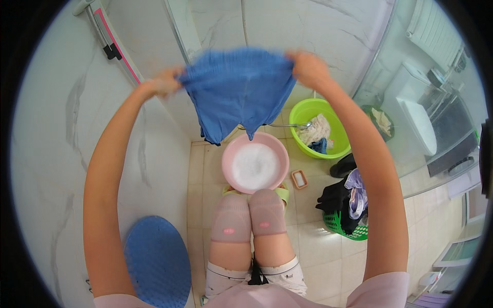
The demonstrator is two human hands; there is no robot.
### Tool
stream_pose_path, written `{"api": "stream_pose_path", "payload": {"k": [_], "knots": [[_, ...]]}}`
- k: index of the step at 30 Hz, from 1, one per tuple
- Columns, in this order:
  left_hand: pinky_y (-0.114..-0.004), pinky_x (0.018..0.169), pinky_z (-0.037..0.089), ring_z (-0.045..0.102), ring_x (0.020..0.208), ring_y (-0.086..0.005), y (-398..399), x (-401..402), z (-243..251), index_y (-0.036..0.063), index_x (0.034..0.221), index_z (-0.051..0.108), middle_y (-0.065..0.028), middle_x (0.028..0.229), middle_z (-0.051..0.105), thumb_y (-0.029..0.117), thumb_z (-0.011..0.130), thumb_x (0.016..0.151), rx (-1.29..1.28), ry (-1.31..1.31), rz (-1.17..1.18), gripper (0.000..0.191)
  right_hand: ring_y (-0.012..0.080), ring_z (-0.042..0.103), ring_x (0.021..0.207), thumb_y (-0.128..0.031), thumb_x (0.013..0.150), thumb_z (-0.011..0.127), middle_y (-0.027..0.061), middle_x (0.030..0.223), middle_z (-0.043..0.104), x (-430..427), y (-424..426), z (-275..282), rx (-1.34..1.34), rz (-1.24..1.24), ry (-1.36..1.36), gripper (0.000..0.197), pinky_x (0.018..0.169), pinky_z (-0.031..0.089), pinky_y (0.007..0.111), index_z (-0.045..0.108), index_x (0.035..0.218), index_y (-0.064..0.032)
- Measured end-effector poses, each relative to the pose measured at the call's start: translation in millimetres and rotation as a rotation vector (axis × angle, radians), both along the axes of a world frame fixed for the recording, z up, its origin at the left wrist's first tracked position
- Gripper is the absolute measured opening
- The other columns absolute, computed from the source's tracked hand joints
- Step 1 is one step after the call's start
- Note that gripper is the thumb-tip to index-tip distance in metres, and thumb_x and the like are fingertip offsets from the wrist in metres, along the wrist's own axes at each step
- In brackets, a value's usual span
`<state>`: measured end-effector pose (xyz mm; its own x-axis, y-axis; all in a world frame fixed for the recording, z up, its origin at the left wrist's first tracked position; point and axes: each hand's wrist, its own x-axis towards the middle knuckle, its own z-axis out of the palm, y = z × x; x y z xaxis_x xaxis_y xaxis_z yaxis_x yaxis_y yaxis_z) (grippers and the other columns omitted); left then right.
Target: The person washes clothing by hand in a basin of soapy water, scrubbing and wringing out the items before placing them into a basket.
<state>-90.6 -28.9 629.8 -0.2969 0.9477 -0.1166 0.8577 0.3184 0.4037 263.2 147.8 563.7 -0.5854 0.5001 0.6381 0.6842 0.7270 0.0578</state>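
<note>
A blue cloth garment [240, 88], perhaps a pair of shorts, is stretched out in the air between my two hands. My left hand [166, 81] grips its upper left corner, and my right hand [310, 67] has the upper right one. Both hands and the garment's top edge are motion-blurred. Its lower edge hangs just above the far rim of a pink basin [228, 163] on the floor. White suds [254, 165] cover the water in that basin, which stands just beyond my knees.
Right of the pink basin, a lime-green basin [339, 142] holds wet clothes [317, 131] and a shower head. A soap dish [299, 179] lies nearby. Farther right is a green laundry basket [335, 221] heaped with clothes. A blue oval board [158, 261] leans left; a glass partition [385, 154] stands right.
</note>
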Motion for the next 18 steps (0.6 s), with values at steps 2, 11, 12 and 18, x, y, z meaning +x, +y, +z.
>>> {"api": "stream_pose_path", "payload": {"k": [2, 11, 12, 18], "knots": [[-0.044, 0.06, 0.062, 0.071, 0.079, -0.0349, 0, -9, -25, -0.0121, 0.123, 0.048, -0.0268, 0.118, 0.06, 0.015, 0.052, 0.09, -0.418, -0.061, 0.27, 0.043, 0.0298, 0.069, 0.054, 0.0, 0.079, 0.046, 0.0234, 0.082, 0.07, -5, 0, -17, -0.974, -0.001, 0.124, 0.027, 0.065, 0.058, 0.038, 0.069, 0.094, 0.0026], [-0.042, 0.082, 0.061, 0.065, 0.101, -0.0346, 23, -20, -43, -0.0122, 0.113, 0.052, -0.0257, 0.109, 0.059, 0.003, 0.053, 0.093, 0.107, -1.224, 0.441, 0.025, 0.0191, 0.07, 0.07, -0.005, 0.075, 0.062, 0.0133, 0.078, 0.069, -13, 28, -32, -1.054, 0.225, 0.504, 0.015, 0.064, 0.058, 0.028, 0.07, 0.084, 0.004], [-0.04, 0.086, 0.06, 0.063, 0.105, -0.031, 27, -15, -43, -0.0076, 0.112, 0.054, -0.0208, 0.106, 0.06, 0.0, 0.056, 0.091, 0.152, -1.289, 0.39, 0.022, 0.0191, 0.07, 0.07, -0.005, 0.075, 0.062, 0.0133, 0.078, 0.069, -11, 30, -29, -1.055, 0.213, 0.501, 0.015, 0.064, 0.058, 0.028, 0.07, 0.084, 0.004], [-0.032, 0.085, 0.055, 0.06, 0.095, -0.0191, 12, -33, -20, 0.0081, 0.11, 0.062, -0.0083, 0.103, 0.059, 0.006, 0.064, 0.084, 0.006, -0.829, 0.072, 0.026, 0.0199, 0.069, 0.075, -0.005, 0.077, 0.067, 0.0109, 0.082, 0.067, 5, 29, -2, -1.18, 0.107, 0.637, 0.015, 0.067, 0.061, 0.031, 0.068, 0.087, 0.0059]]}}
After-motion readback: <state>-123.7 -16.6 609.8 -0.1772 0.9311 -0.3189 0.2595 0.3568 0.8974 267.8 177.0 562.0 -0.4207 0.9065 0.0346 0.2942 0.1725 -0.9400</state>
